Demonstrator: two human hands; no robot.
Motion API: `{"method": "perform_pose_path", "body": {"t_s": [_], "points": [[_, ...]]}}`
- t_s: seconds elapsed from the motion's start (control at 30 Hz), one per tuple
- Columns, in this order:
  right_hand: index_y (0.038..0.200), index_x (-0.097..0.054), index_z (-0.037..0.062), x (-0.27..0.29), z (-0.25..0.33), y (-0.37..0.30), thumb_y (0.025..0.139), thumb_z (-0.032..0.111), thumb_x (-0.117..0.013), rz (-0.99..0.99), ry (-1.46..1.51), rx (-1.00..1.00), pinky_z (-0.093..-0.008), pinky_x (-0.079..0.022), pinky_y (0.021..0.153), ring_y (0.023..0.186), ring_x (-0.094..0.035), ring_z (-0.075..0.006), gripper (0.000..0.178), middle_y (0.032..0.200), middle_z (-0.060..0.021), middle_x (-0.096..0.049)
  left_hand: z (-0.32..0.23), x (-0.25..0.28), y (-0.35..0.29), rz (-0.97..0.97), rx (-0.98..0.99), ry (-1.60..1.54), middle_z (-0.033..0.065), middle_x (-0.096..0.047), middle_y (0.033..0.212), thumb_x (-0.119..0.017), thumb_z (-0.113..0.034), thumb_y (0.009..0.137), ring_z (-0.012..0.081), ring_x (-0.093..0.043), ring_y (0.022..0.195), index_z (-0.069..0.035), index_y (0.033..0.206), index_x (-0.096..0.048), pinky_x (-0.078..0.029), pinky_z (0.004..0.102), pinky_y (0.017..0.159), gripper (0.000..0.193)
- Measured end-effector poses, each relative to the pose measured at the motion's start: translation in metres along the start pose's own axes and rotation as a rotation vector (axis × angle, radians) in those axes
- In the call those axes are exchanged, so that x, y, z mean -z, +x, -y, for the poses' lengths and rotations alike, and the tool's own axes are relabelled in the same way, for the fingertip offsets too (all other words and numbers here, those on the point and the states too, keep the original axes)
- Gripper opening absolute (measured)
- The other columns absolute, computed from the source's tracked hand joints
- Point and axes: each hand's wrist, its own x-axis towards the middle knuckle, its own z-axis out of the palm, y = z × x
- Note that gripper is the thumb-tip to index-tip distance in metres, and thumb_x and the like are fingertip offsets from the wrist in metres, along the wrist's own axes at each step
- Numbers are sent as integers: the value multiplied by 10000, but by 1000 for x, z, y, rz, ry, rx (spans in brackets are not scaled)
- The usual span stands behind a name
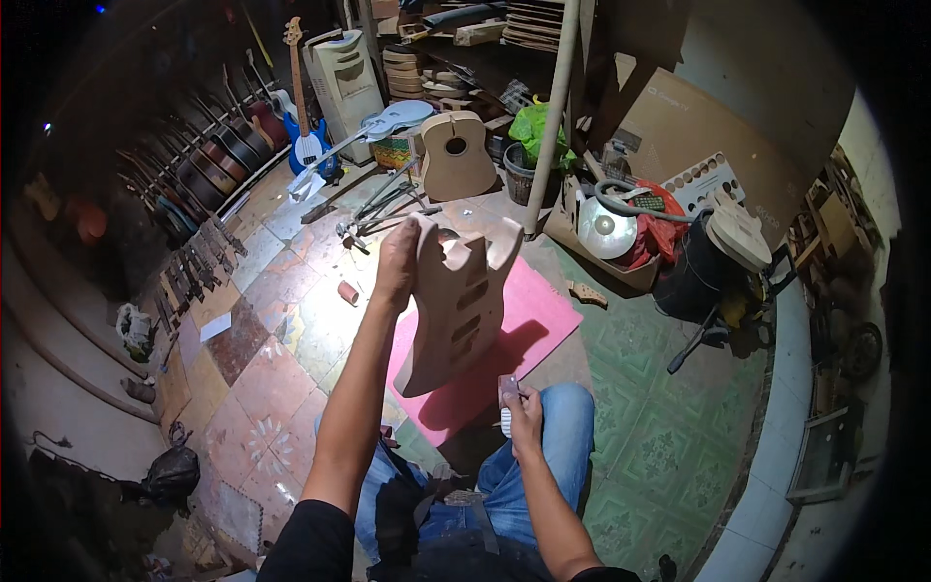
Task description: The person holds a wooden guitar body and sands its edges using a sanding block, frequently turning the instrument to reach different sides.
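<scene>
An unpainted wooden electric guitar body (456, 301) is held up in front of me, tilted, with its pickup cavities showing. My left hand (398, 254) is closed on its upper left edge. Below and to the right, close to my knee, my right hand (525, 425) grips a small block (509, 390), brownish on top and white with ridges below; its exact kind is unclear. The block is apart from the guitar body. Beneath the body a pink mat (543, 315) lies on the tiled floor and catches its shadow.
Metal clamps (373, 209) and a small reddish-brown cylinder (348, 291) lie beyond my left arm. An acoustic guitar body (458, 160), a blue bass guitar (308, 145) and a pole (555, 116) stand farther back. At right are a cardboard box (601, 257) and a black bucket (684, 267).
</scene>
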Motion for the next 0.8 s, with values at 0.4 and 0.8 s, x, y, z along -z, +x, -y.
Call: {"method": "perform_pose_path", "body": {"t_s": [0.4,0.8], "points": [[1361,-517,-19,-64,201,7,902,216,-786,196,-203,795,-361,-495,990,1097,-619,-217,582,1222,-140,-622,4,-44,-29,-5,20,84,29,-632,825,-417,-485,1095,101,-571,731,-45,1053,-626,-466,257,674,489],[1335,-559,84,-112,187,27,767,-8,-829,89,-482,1448,-498,-486,1028,1203,-567,-428,635,1303,-244,-568,11,-69,-36,88,15,-119,5,-574,902,-383,-493,1104,93,-519,818,-44,1081,-577,-461,269,766,489]]}}
